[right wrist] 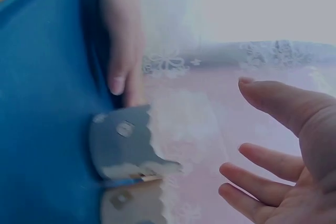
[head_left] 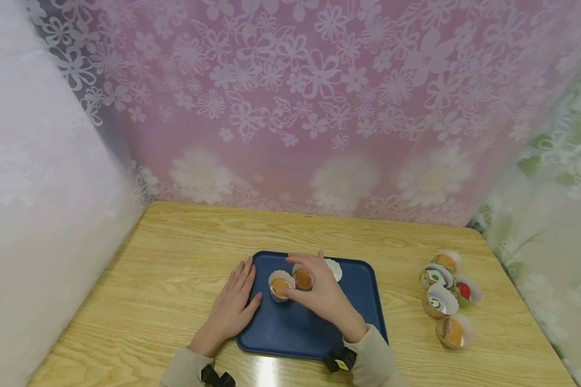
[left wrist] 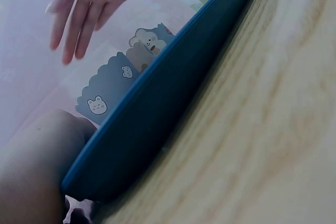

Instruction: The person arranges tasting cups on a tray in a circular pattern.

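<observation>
My left hand (head_left: 233,301) lies flat with straight fingers along the left rim of a dark blue tray (head_left: 281,338). Over the tray, my right hand (head_left: 321,287) hovers, fingers spread, with nothing between them in the right wrist view. Below it, a cupcake in a blue-grey scalloped paper cup (right wrist: 121,140) stands beside a cupcake in a brownish paper cup (right wrist: 134,203). Both show orange-brown tops in the head view. Small white bear faces decorate the blue-grey cup (left wrist: 105,90). Another scalloped cup (head_left: 335,270), pale inside, stands at the tray's back, partly hidden by the right hand.
On the wooden table (head_left: 174,252), right of the tray, several decorated cupcakes (head_left: 450,330) stand in a loose cluster, one with a red top (head_left: 463,291). A pink floral curtain (head_left: 290,134) hangs behind the table, with pale cloth at both sides.
</observation>
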Motion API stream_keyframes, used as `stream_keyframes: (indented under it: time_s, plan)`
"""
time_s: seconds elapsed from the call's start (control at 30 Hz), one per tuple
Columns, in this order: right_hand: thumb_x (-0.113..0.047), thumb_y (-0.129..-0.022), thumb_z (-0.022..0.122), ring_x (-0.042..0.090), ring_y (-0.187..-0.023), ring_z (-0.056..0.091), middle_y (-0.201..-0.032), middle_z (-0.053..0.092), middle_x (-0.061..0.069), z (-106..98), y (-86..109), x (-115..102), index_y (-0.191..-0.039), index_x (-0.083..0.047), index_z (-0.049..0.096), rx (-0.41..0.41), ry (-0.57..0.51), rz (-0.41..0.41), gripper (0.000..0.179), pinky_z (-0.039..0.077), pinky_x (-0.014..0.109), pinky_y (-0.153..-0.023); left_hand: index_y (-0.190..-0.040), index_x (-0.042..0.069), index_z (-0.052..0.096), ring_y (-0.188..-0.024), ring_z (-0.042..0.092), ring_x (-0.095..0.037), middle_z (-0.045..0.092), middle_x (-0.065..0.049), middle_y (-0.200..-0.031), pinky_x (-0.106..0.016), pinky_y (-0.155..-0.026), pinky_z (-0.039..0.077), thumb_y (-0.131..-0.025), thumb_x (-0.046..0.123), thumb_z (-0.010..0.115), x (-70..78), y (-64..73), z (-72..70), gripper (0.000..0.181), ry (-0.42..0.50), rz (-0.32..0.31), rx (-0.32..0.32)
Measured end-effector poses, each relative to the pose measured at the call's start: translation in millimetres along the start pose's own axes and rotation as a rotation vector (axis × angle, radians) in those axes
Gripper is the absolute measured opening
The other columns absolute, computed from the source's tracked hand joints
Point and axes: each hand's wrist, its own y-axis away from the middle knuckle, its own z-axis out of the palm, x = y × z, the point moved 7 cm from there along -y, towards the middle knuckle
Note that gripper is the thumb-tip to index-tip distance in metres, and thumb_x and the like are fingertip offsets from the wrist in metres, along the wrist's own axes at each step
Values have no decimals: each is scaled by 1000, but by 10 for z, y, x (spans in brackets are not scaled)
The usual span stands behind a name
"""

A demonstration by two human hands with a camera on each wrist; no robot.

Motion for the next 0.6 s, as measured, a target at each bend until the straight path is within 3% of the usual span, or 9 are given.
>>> stream_keyframes:
  time_s: [0.27,0.6]
  plan:
    - [-21,-79,86,26,-128,53,-135,60,4,-397,125,6,-133,-17,61,56,-46,1,59,4,55,-121,-153,-7,29,-150,16,-36,16,-17,-164,-50,-120,17,-103,30,52,3,3,12,66,4,7,13]
    - [-7,-79,84,26,-126,53,-133,61,11,-910,322,56,-135,-14,60,177,-6,-71,62,4,55,-121,-153,-7,28,-149,18,-38,18,-18,-163,-45,-121,15,-104,31,49,1,4,12,66,-13,16,22]
